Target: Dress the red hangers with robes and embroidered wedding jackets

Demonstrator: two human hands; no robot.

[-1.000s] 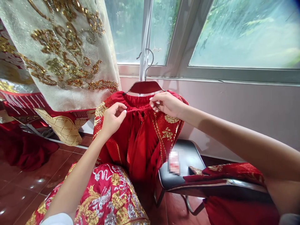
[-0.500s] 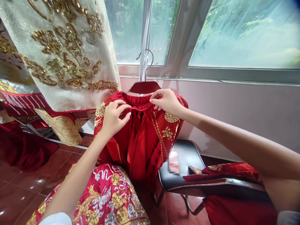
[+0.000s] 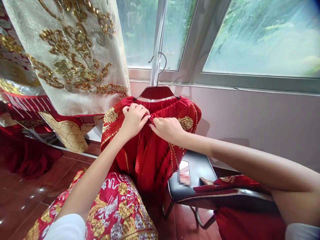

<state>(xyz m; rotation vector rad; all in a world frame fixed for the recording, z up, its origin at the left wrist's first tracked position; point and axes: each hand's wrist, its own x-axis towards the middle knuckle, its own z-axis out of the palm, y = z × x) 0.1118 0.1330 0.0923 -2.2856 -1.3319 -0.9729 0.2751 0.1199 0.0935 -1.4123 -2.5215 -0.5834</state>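
Observation:
A red skirt (image 3: 147,156) with a gathered waistband and gold-embroidered side panels hangs from a hanger (image 3: 157,93) with a dark red middle piece and a metal hook. At the front of its waistband, my left hand (image 3: 136,120) pinches the red fabric between thumb and fingers. Close beside it, almost touching, my right hand (image 3: 166,128) is closed on the same band. The bit of waistband under the fingertips is mostly hidden.
Left of the skirt hangs a cream cloth (image 3: 82,56) with gold beading. A black chair (image 3: 197,170) at the right bears a blurred item and red garments (image 3: 235,183). Embroidered red fabric (image 3: 112,206) lies in front. Windows (image 3: 262,40) stand behind.
My right hand has moved left and down along the waistband to meet my left hand, which has shifted slightly right. Both now grip the band close together at the front.

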